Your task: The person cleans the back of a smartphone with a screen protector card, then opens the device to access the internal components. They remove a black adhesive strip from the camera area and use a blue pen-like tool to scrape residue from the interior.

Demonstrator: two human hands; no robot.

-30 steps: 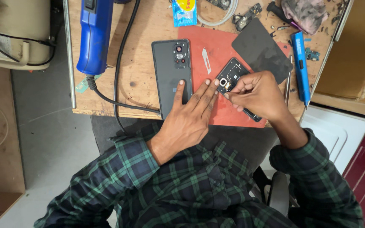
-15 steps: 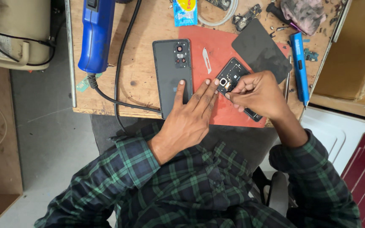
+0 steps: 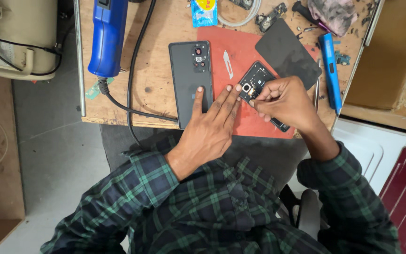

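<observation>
Opened phone lies on red mat, right part of wooden tabletop. Right hand over phone's lower half — fingers pinched together at exposed upper part; what they grip, if anything, too small to tell. Left hand flat, fingers spread: index tip on dark back cover, other tips at phone's left edge. White pick on mat between cover and phone. Dark pad just beyond — blue tool right, blue heat gun far left.
</observation>
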